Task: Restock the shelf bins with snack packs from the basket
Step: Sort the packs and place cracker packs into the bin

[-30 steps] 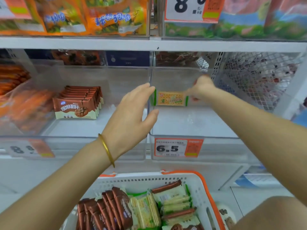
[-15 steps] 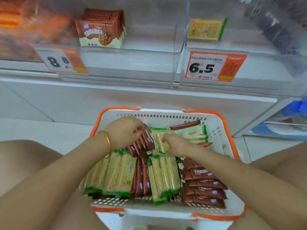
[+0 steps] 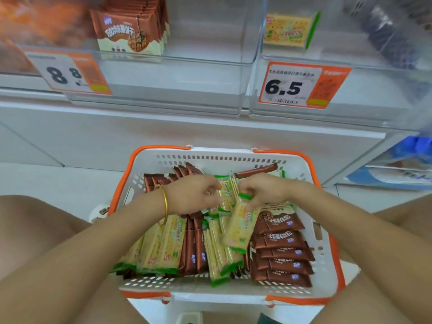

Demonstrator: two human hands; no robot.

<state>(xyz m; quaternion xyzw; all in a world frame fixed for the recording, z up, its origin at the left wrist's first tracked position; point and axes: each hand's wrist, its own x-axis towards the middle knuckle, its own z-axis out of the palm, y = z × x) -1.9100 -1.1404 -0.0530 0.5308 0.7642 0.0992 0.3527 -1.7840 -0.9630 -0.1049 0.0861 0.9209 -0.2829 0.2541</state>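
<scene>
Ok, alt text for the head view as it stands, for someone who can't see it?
The right hand pinches a green-edged cracker pack by its end, tilted over a white basket of cracker and brown wafer packs; the left hand is curled beside it. Above, the clear bin tagged 6.5 holds one matching pack.

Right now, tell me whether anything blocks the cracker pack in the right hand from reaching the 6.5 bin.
Nothing visible does. The right hand pinches the cracker pack above the basket, and the space up to the 6.5 bin is free; only its clear front wall must be cleared.
</scene>
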